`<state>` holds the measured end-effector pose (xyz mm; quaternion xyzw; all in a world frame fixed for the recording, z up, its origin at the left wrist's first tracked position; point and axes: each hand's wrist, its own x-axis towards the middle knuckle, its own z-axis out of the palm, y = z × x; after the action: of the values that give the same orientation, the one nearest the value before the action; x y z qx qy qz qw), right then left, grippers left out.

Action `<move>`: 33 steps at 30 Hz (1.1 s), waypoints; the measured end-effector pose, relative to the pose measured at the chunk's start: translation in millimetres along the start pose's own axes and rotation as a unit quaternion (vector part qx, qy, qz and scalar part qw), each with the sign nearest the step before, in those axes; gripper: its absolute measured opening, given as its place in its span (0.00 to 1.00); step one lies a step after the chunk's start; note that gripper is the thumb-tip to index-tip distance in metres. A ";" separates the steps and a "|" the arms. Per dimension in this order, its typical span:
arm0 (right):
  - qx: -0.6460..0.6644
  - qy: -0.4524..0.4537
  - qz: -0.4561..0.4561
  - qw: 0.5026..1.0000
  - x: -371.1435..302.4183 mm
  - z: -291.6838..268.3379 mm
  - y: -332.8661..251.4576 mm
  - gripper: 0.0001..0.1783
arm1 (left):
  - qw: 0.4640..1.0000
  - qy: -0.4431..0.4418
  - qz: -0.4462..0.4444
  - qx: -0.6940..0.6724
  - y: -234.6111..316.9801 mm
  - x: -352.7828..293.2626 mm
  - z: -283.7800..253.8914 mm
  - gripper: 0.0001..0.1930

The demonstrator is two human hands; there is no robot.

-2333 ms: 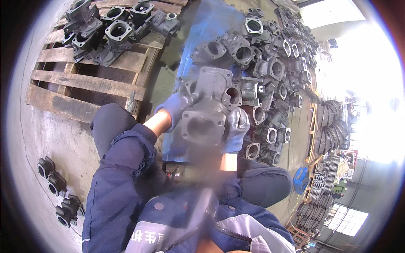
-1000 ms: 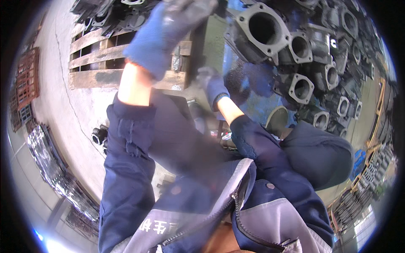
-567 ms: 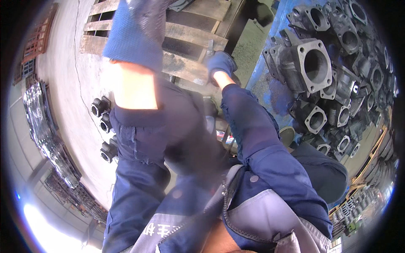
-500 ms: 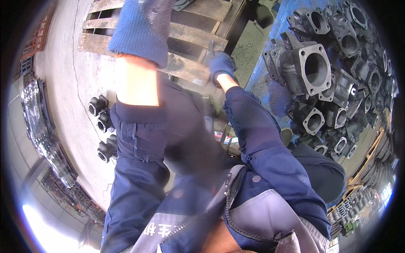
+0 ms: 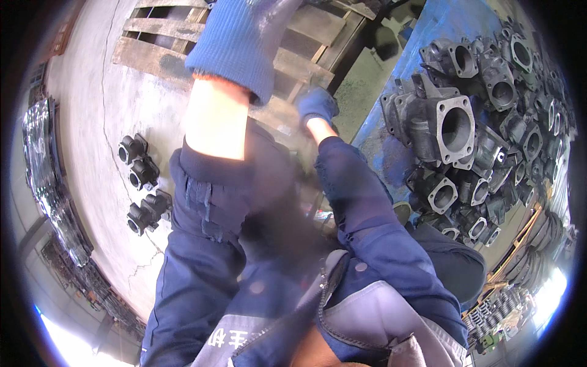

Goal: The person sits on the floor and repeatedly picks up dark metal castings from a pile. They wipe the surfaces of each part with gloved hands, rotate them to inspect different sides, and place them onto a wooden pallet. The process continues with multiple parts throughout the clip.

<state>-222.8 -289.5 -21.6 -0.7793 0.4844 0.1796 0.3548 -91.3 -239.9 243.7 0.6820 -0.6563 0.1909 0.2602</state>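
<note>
My left hand (image 5: pixel 247 43), in a blue knitted glove with a darker coated palm, reaches over the wooden pallet (image 5: pixel 153 56) at the top of the view. Its fingers are hidden or cut off by the upper edge. Further right, my right hand (image 5: pixel 318 105) wears a blue glove too and is closed at the pallet's right side. Whatever it grips is blurred and too small to name. Beside it, on a blue surface (image 5: pixel 382 113), lies a heap of dark cast-metal housings with square flanges; the nearest housing (image 5: pixel 428 122) has a large round bore.
Several small dark flanged castings (image 5: pixel 142 174) stand on the grey concrete floor (image 5: pixel 92 122) at left. Beyond them lies a long stack under shiny wrapping (image 5: pixel 52 183). More metal parts (image 5: pixel 498 312) are piled at lower right. A dark gap runs between pallet and blue surface.
The whole view has shifted slightly. My left hand and forearm have moved right across the pallet. My right hand sits slightly lower in the picture, still closed beside the pallet.
</note>
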 end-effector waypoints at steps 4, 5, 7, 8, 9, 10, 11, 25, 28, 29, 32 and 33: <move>-0.003 0.035 -0.189 0.981 -11.2 0.0 33.7 0.17 | 1.000 0.017 0.022 -0.006 -13.4 -2.0 8.3 0.41; -0.059 -0.001 -0.183 0.981 -17.3 -1.0 42.7 0.16 | 0.997 0.054 0.031 -0.044 -17.3 0.0 10.5 0.40; -0.095 -0.036 -0.215 0.971 -36.2 -3.6 60.8 0.15 | 0.989 0.082 0.043 -0.112 -18.4 1.2 11.6 0.39; -0.136 -0.042 -0.210 0.967 -46.4 -2.9 65.0 0.15 | 0.986 0.071 0.046 -0.141 -16.7 1.3 9.4 0.38; -0.173 -0.034 -0.209 0.962 -57.8 -1.6 68.1 0.15 | 0.982 0.059 0.017 -0.179 -11.8 0.7 7.9 0.39; -0.206 -0.030 -0.210 0.955 -66.7 -0.8 69.3 0.15 | 0.975 0.050 -0.012 -0.215 -5.9 0.0 5.2 0.40; -0.218 -0.064 -0.208 0.951 -74.7 -0.4 70.6 0.15 | 0.963 0.041 -0.072 -0.257 2.4 0.6 6.6 0.43; -0.074 0.020 -0.292 0.953 -69.6 14.2 74.2 0.09 | 0.965 -0.048 -0.044 -0.253 -6.0 -10.8 1.8 0.61; -0.125 0.034 -0.338 0.932 -72.0 16.4 67.3 0.08 | 0.972 -0.019 0.033 -0.231 -15.7 -5.6 5.5 0.64; -0.141 0.045 -0.350 0.925 -73.1 17.0 64.5 0.08 | 0.973 0.006 0.081 -0.216 -17.6 -4.5 7.8 0.65; -0.164 0.068 -0.326 0.928 -77.5 20.1 57.5 0.07 | 0.972 0.013 0.091 -0.218 -22.7 -4.1 10.9 0.67; -0.189 0.071 -0.331 0.922 -79.2 21.3 56.4 0.07 | 0.972 0.009 0.082 -0.220 -23.1 -5.7 11.2 0.68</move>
<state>-308.1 -240.0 -8.2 -0.9585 0.1801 0.0842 0.2044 -69.6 -242.2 228.9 0.5502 -0.7337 0.0684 0.3928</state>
